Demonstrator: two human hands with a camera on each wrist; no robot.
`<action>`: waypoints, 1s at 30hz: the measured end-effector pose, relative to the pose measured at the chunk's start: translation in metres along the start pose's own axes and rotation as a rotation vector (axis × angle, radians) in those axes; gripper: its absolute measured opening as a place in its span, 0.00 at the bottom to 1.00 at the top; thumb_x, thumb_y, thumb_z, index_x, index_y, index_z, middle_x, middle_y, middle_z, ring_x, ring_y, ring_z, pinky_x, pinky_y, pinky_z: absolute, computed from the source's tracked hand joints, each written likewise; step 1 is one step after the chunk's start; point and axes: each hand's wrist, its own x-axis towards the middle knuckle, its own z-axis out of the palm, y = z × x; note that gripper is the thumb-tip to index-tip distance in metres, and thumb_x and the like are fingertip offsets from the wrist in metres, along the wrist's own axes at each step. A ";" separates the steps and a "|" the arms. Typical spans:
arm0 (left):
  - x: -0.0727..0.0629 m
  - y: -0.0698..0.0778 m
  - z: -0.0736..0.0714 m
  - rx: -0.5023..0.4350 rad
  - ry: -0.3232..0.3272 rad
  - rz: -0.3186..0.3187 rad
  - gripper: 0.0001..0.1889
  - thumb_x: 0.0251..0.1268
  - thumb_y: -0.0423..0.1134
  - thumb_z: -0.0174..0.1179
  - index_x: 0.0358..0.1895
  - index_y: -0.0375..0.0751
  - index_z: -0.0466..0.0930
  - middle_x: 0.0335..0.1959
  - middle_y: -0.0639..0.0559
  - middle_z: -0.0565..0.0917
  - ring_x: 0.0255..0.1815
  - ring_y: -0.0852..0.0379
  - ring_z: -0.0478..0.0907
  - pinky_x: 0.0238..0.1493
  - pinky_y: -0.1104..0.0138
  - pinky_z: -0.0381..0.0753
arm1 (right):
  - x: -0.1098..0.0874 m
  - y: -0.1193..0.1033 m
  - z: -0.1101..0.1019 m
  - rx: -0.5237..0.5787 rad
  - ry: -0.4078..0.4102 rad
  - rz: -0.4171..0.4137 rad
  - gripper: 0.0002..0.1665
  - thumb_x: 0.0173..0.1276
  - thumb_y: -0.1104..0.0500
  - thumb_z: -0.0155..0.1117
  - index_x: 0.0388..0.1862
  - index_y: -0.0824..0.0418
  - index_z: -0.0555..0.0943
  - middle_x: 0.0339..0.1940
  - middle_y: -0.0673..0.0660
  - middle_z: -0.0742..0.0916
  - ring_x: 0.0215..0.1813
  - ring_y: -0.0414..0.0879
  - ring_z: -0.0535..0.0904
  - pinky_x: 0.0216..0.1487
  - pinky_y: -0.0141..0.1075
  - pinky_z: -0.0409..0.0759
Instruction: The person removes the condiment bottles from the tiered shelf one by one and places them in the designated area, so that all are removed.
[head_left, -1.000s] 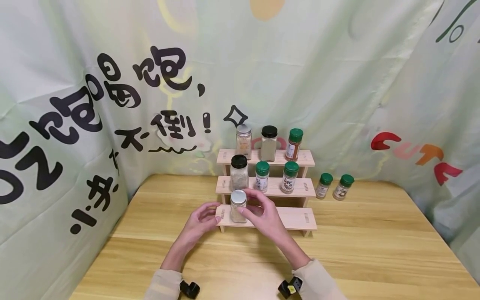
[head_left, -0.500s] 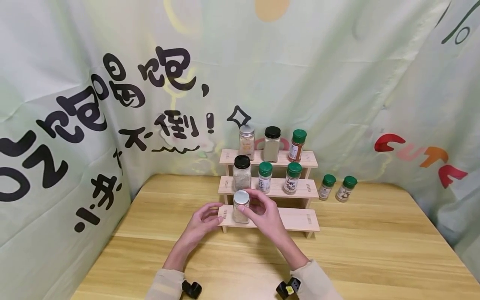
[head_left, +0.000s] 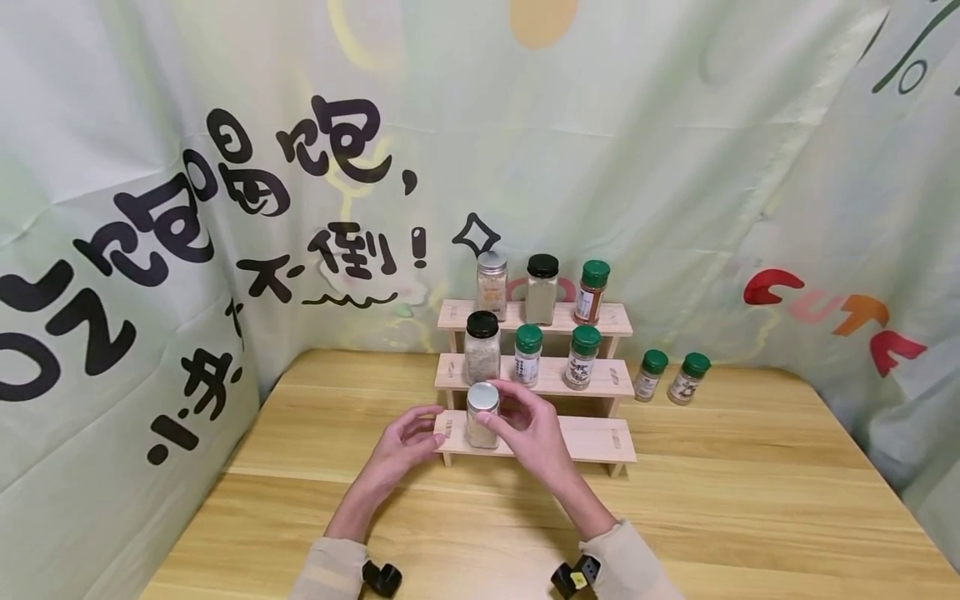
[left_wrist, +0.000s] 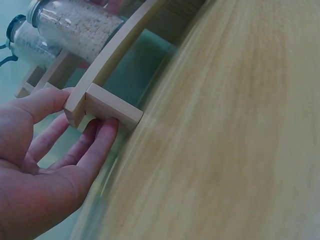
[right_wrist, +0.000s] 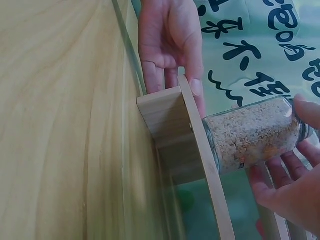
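Observation:
A glass spice jar (head_left: 482, 423) with a silver lid and pale granules stands upright near the left end of the lowest step of a wooden tiered rack (head_left: 588, 438). My right hand (head_left: 534, 432) holds it near the lid, thumb on one side and fingers on the other. In the right wrist view the base of the jar (right_wrist: 252, 134) meets the board. My left hand (head_left: 406, 443) grips the left end of that step. The left wrist view has its thumb at the board's edge and fingertips against the supporting leg (left_wrist: 114, 106).
The middle step carries a black-lidded jar (head_left: 482, 350) and two green-capped bottles. On the top step are a silver-lidded jar (head_left: 492, 292), a black-lidded jar (head_left: 542, 293) and a green-capped red spice bottle (head_left: 591, 296). Two green-capped bottles (head_left: 686, 382) stand right of the rack on the wooden table (head_left: 750, 492).
The head view shifts slightly. Both hands keep their hold, and the jar stays at the same spot on the lowest step.

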 end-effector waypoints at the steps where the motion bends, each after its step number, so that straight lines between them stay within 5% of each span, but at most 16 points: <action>1: 0.000 0.000 0.000 0.001 0.000 0.001 0.31 0.67 0.29 0.66 0.72 0.35 0.69 0.65 0.30 0.75 0.58 0.46 0.81 0.57 0.57 0.86 | 0.000 0.000 0.000 0.002 0.001 0.002 0.27 0.62 0.67 0.76 0.61 0.64 0.82 0.57 0.62 0.86 0.58 0.57 0.83 0.61 0.45 0.83; 30: 0.000 0.001 0.000 -0.013 0.002 -0.005 0.30 0.66 0.30 0.68 0.71 0.37 0.71 0.63 0.34 0.77 0.58 0.45 0.81 0.56 0.56 0.86 | 0.000 -0.015 -0.022 -0.054 -0.006 0.060 0.26 0.65 0.64 0.75 0.62 0.65 0.81 0.57 0.62 0.86 0.59 0.55 0.83 0.59 0.39 0.84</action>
